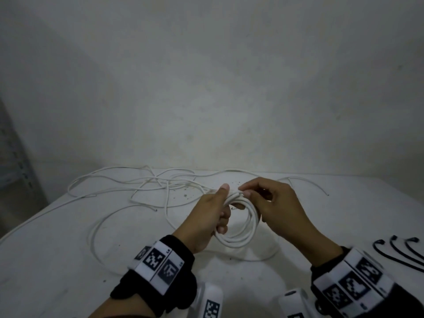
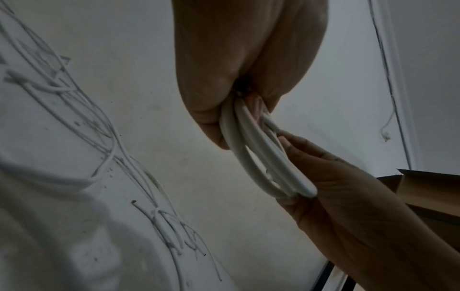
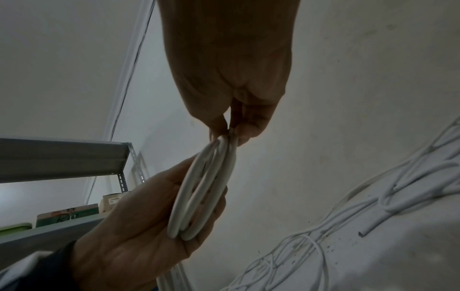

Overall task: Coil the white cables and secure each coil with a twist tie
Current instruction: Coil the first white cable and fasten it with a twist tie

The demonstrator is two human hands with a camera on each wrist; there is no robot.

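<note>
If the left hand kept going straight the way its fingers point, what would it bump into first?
Probably the right hand: the left hand points up and right along the coil both hold. Beyond lie loose cables; depth is unclear.

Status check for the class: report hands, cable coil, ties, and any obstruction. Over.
Left hand grips white coil; right hand pinches its top. Black twist ties lie unused at right. Loose cables tangled behind.

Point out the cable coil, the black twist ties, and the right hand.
cable coil (image 1: 238, 240): head view, lower arc of the loops.
black twist ties (image 1: 397, 252): head view, middle tie's curved wire, lying on the table.
right hand (image 1: 278, 206): head view, back of the hand.
</note>
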